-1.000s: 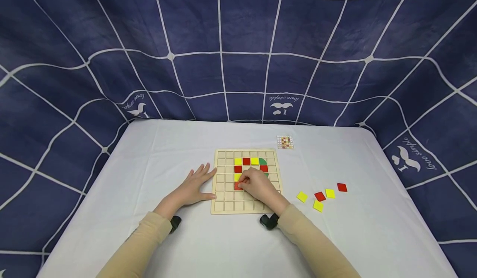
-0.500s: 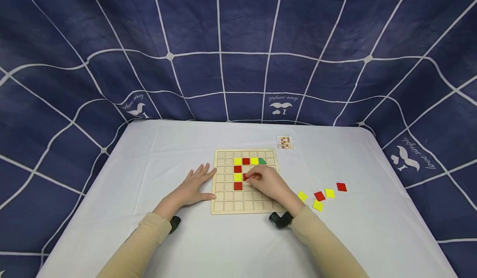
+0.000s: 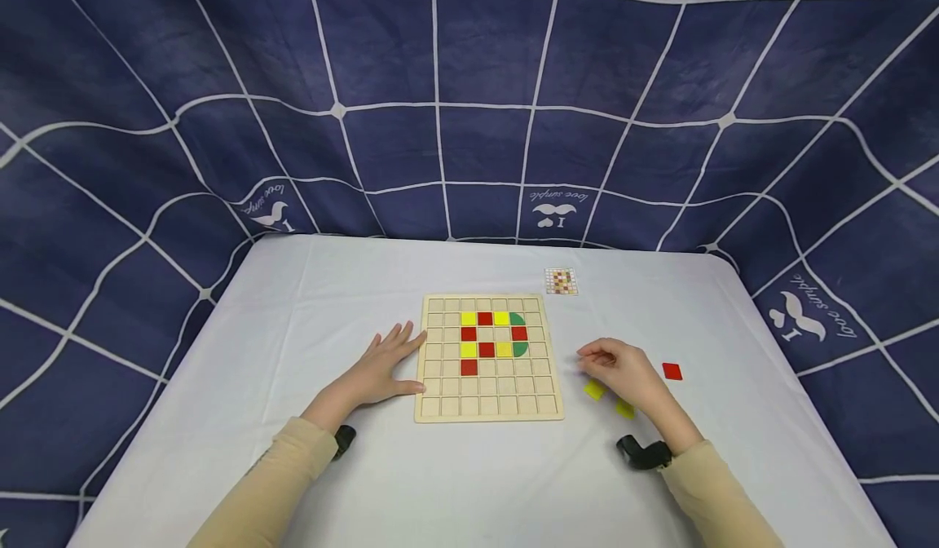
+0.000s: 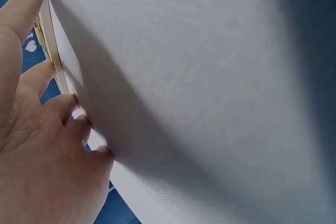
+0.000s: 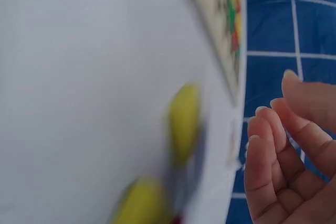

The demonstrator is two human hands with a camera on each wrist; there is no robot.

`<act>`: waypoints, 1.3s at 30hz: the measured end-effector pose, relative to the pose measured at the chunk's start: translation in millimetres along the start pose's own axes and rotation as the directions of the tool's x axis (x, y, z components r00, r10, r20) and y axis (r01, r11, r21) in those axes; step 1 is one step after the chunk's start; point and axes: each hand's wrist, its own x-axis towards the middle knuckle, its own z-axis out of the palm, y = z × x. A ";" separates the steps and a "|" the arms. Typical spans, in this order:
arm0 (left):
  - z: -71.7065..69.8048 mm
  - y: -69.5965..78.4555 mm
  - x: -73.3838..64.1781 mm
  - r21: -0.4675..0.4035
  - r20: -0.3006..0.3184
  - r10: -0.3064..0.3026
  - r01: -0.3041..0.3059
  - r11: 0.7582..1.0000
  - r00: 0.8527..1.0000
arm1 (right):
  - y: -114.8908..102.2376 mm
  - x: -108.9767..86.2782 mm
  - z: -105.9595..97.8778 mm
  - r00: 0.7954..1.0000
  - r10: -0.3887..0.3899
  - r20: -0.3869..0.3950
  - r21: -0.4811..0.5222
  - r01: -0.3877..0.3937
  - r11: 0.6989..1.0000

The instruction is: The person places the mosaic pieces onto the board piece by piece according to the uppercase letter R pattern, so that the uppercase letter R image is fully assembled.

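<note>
A square wooden grid board (image 3: 522,407) lies on the white-covered table, with red, yellow and green tiles set in its upper middle cells. My left hand (image 3: 376,369) lies spread at its left side, thumb and a fingertip at the board's edge; the left wrist view shows these fingers (image 4: 39,77) along that edge. Right of the board, my right hand (image 3: 623,370) hovers over loose tiles, fingers loosely bent with nothing between them. Below it show a yellow tile (image 3: 594,389) and another yellow tile (image 3: 625,408); the hand hides part of this spot. Both look blurred in the right wrist view.
A red tile (image 3: 672,371) lies to the right of my right hand. Behind the board's right corner is a small printed card (image 3: 561,281) with a coloured grid. A blue cloth (image 3: 477,148) with white lines hangs around the table's back and sides.
My right hand has left the board and moved right, over the loose tiles. A row of yellow, red, yellow and green pieces now shows where it was. My left hand stays put.
</note>
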 end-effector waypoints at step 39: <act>0.6 -0.6 1.5 0.007 0.005 -0.018 0.018 1.000 1.000 | 6.3 -15.1 7.3 0.995 0.066 0.068 -0.053 -0.063 0.997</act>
